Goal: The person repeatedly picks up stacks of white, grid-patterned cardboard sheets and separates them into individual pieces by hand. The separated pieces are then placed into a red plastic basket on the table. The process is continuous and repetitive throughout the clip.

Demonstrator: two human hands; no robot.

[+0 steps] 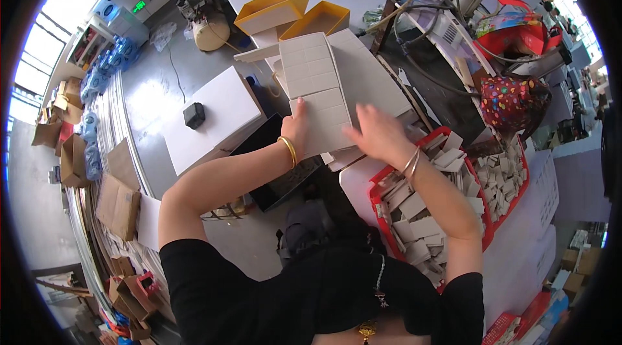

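Observation:
In front of me lies a thick stack of pale grey cardboard sheets [326,114], marked with creases into rectangles. A second creased stack [308,63] sits directly beyond it. My left hand [296,130] grips the near stack's left edge, its thumb on the top face and its other fingers mostly hidden. My right hand [381,134] is at the stack's right edge, slightly blurred, with thumb and fingers apart and nothing seen between them. Under and to the right of the stacks is a larger plain grey board [372,76].
Red baskets full of small cardboard pieces, one [414,215] beside my right forearm and another [502,180] beyond. Yellow-edged open boxes [272,9] stand at the far side. To the left, a white sheet pile [210,115] carries a dark block [194,115]. A hose [405,47] loops at right.

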